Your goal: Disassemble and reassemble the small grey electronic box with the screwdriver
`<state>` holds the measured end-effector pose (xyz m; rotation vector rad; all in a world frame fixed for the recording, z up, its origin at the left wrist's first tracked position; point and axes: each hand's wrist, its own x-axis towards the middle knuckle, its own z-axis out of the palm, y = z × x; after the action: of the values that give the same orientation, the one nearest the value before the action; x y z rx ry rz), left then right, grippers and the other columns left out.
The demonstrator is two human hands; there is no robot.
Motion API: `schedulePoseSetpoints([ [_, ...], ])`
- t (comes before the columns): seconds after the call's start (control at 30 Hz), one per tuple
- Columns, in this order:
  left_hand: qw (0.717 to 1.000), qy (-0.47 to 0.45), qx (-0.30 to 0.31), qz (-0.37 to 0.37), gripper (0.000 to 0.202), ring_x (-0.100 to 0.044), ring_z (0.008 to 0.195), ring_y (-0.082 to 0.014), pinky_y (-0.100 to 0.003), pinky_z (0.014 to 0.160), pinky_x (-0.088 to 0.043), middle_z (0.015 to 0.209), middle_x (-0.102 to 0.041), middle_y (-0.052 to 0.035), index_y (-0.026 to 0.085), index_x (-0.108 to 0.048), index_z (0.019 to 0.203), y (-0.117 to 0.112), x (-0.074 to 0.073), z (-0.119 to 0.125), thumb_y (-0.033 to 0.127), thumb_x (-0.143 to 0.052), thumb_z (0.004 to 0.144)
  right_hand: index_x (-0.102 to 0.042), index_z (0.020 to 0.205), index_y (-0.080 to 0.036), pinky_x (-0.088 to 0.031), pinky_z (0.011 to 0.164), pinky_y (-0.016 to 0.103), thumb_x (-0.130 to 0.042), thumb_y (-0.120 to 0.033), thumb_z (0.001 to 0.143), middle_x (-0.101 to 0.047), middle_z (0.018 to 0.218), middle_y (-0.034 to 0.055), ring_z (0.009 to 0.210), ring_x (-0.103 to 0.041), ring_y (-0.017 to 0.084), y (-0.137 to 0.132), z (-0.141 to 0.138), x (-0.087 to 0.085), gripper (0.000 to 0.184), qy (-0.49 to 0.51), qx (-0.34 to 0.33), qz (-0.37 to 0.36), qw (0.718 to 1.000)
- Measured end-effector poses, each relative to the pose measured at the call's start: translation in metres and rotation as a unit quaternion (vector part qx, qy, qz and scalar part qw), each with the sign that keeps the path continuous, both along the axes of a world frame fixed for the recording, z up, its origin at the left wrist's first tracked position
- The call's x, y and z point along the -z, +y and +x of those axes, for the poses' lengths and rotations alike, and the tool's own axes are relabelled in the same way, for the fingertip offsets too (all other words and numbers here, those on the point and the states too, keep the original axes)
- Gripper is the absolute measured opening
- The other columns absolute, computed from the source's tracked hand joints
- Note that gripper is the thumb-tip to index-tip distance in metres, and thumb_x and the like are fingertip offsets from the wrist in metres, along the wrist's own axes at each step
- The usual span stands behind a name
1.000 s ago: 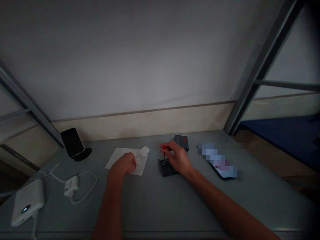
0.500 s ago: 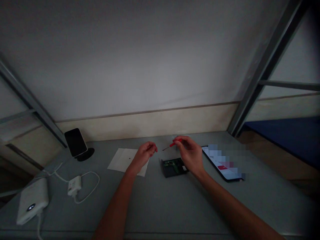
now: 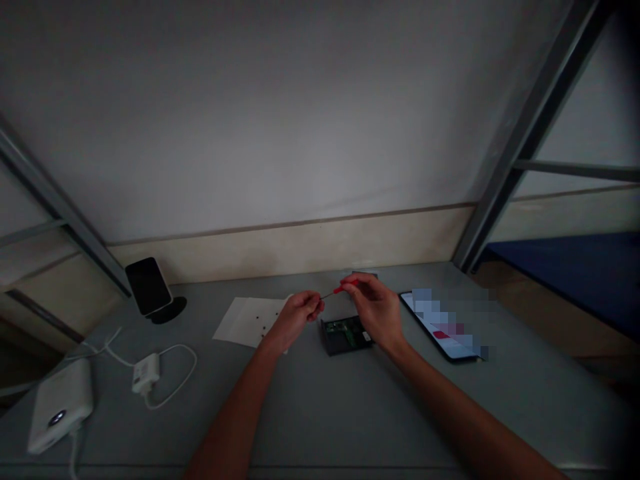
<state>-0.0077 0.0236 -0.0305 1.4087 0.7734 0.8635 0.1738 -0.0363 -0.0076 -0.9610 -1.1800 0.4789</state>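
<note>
Right hand (image 3: 377,308) pinching red-handled screwdriver (image 3: 345,287), thumb and fingers closed about handle. Long axis running sideways, shaft pointing left and dipping slightly toward left hand (image 3: 295,316). Left fingers curling in, tips meeting shaft's end; whether gripping it or something tiny, cannot tell. Open black case (image 3: 347,337) with green board lying on table (image 3: 320,407), on wearer's side of shaft, nearer right hand. White paper (image 3: 239,320) with dark specks lying left, partly hidden behind left hand.

A white power bank (image 3: 63,400) lies near a charger (image 3: 147,372).
</note>
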Motion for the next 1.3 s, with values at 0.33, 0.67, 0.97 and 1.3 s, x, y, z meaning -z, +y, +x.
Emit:
schedulePoseSetpoints([
  [0.33, 0.997, 0.064, 0.011, 0.045, 0.033, -0.040, 0.061, -0.0110, -0.026, 0.060, -0.028, 0.072, -0.054, -0.0002, 0.016, -0.058, 0.077, -0.0036, -0.0023, 0.0042, 0.047, -0.060, 0.086, -0.071, 0.093, -0.021, -0.058, 0.080, 0.034, -0.074, -0.038, 0.083, -0.075, 0.092, 0.0052, 0.081, -0.071, 0.020, 0.0000, 0.0011, 0.0006, 0.020, -0.007, 0.008, -0.005, 1.000],
  [0.67, 0.991, 0.109, -0.008, 0.081, 0.029, -0.044, 0.064, -0.0128, -0.026, 0.062, -0.030, 0.071, -0.054, -0.0004, 0.015, -0.060, 0.079, -0.0031, 0.0003, 0.0050, 0.043, -0.056, 0.087, -0.071, 0.092, -0.019, -0.059, 0.077, 0.034, -0.077, -0.042, 0.080, -0.075, 0.084, 0.0045, 0.076, -0.071, 0.019, -0.0015, -0.0036, 0.0004, 0.026, 0.009, 0.023, -0.009, 1.000],
  [0.97, 0.997, 0.050, -0.008, 0.056, 0.027, -0.041, 0.062, -0.0110, -0.025, 0.060, -0.029, 0.072, -0.053, 0.0002, 0.015, -0.059, 0.080, -0.0010, 0.0032, 0.0041, 0.041, -0.059, 0.088, -0.070, 0.090, -0.020, -0.058, 0.078, 0.035, -0.074, -0.041, 0.084, -0.074, 0.087, 0.0049, 0.079, -0.071, 0.020, 0.0001, 0.0010, 0.0008, 0.022, -0.008, 0.057, 0.012, 0.998],
  [1.3, 0.998, 0.042, -0.012, 0.044, 0.032, -0.039, 0.061, -0.0114, -0.025, 0.059, -0.027, 0.069, -0.050, 0.0012, 0.016, -0.056, 0.080, -0.0062, -0.0038, 0.0063, 0.046, -0.059, 0.088, -0.070, 0.089, -0.020, -0.059, 0.075, 0.034, -0.073, -0.041, 0.084, -0.074, 0.086, 0.0046, 0.076, -0.072, 0.019, 0.0002, -0.0008, 0.0038, 0.022, -0.023, 0.035, 0.017, 0.999],
])
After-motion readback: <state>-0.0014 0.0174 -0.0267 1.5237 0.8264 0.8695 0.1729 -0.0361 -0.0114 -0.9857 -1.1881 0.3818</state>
